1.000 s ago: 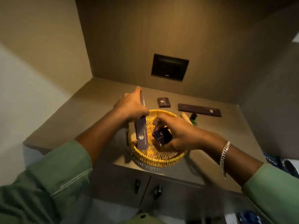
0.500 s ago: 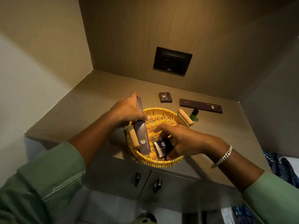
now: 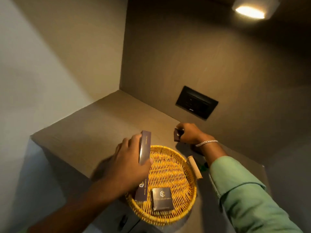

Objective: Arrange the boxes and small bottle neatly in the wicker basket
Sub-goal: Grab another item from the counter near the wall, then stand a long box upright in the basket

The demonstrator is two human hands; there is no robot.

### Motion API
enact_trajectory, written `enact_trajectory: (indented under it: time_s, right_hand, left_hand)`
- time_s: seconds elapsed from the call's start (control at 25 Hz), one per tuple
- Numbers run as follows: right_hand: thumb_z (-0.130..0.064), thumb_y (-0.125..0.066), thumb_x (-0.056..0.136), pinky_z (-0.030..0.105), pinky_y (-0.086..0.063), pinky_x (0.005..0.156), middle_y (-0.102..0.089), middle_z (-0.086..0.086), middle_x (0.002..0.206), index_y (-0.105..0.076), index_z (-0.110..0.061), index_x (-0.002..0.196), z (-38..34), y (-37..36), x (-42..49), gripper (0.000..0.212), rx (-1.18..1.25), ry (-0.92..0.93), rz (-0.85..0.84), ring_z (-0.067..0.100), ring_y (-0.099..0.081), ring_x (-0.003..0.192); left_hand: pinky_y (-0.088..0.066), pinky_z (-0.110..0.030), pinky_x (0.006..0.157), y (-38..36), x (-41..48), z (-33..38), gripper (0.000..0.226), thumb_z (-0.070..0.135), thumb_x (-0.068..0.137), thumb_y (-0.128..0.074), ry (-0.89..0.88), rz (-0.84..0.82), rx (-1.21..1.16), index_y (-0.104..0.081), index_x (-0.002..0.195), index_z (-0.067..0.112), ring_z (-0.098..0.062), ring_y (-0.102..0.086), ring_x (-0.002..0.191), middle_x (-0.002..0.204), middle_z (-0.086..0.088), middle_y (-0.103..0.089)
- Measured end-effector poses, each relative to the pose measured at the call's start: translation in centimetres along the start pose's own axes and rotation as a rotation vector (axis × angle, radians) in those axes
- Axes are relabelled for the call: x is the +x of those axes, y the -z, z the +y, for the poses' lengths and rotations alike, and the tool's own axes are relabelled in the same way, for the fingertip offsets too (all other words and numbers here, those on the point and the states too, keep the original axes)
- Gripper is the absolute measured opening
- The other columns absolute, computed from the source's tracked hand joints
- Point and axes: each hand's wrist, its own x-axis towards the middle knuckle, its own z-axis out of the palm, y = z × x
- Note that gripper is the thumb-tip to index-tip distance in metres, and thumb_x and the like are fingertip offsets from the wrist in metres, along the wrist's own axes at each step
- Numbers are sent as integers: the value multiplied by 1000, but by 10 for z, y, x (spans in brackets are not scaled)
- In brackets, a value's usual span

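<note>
The round wicker basket (image 3: 170, 167) sits at the counter's front edge. My left hand (image 3: 129, 163) grips a long dark box (image 3: 144, 148) that stands on edge along the basket's left side. A square dark box (image 3: 162, 199) lies flat on the basket's near floor. Beyond the basket, my right hand (image 3: 186, 133) is closed around a small dark box (image 3: 177, 135) at the back of the counter. Only a sliver of the small green bottle (image 3: 204, 167) shows beside my right sleeve. The other long box is hidden behind my right arm.
The wooden counter (image 3: 101, 132) fills a narrow niche with walls left, back and right. A black socket panel (image 3: 196, 102) sits on the back wall. A light (image 3: 250, 11) glows overhead. The basket's wooden handle (image 3: 195, 167) sticks up on its right rim.
My right hand let go of the square box in the basket, reached back and closed on the small box. The view swung upward and leftward. My left hand still holds the long box.
</note>
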Motion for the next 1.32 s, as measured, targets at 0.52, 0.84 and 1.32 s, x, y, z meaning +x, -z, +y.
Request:
enact_trajectory:
  time_s: [0.52,0.84,1.32]
  right_hand:
    - [-37,-70,82,25,-50,69,-61,-1,105,-63,-23,120,-48,27,-103,41,279,121,126,17,-60,95]
    - [-51,-63,79,31,-45,64,-66,6,82,-59,-18,77,-85,-61,-126,34,135,-177,231,25,-64,78]
    - [-27,-52,88,37,-47,88,-59,6,121,-55,-17,115,-61,-64,-203,29,397,-344,642,25,-59,107]
  left_hand:
    - [-48,-29,65,24,21,-2,44,34,83,-66,-67,-29,146,-55,123,20,-15,-60,79,85,2,-62]
    - [-46,-32,77,-14,132,137,39,29,78,-67,-765,-184,73,-61,112,10,-29,-62,93,93,-7,-64]
    - [-48,-35,87,-213,185,186,39,30,79,-69,-935,-732,723,-66,116,17,-29,-62,101,111,-11,-69]
